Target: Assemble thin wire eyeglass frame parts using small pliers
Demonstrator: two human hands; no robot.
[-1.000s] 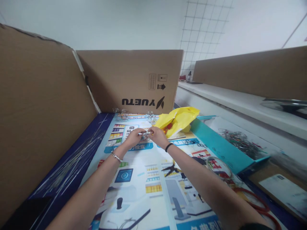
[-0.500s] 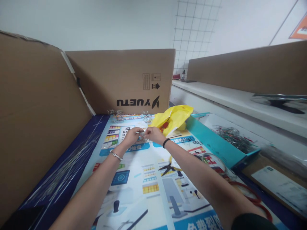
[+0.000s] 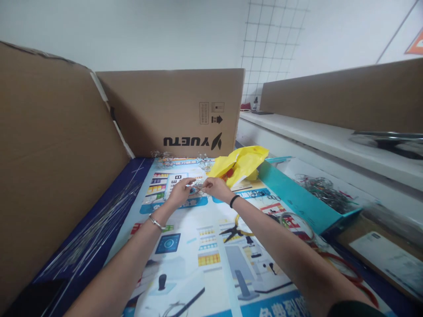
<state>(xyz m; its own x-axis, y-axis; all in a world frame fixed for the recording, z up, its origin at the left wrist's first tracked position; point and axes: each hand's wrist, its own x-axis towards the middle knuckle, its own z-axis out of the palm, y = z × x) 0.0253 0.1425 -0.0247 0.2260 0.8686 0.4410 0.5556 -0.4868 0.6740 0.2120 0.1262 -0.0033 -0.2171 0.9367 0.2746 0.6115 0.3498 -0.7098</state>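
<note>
Over the middle of the printed sheet (image 3: 185,273), my left hand (image 3: 181,192) and my right hand (image 3: 216,188) face each other, a small gap between their fingertips. Thin wire (image 3: 197,190) spans that gap, too fine to make out its shape. Both hands are closed in a pinch on it. Just beyond my right hand lies a crumpled yellow plastic bag (image 3: 246,163) with something orange-red at its opening. Pliers (image 3: 235,230) with yellow handles rest on the sheet, below my right wrist.
A teal box (image 3: 297,207) at the right holds a tangle of thin wires (image 3: 327,191). Coils of red wire (image 3: 346,268) lie near my right forearm. Long thin wires (image 3: 95,229) stretch along the left edge. Cardboard panels (image 3: 172,105) stand at the back and left. Small wire bunches (image 3: 163,159) sit at the back.
My fingertips have drawn slightly apart, with the wire still between them. The view has shifted a little, so everything sits slightly further right.
</note>
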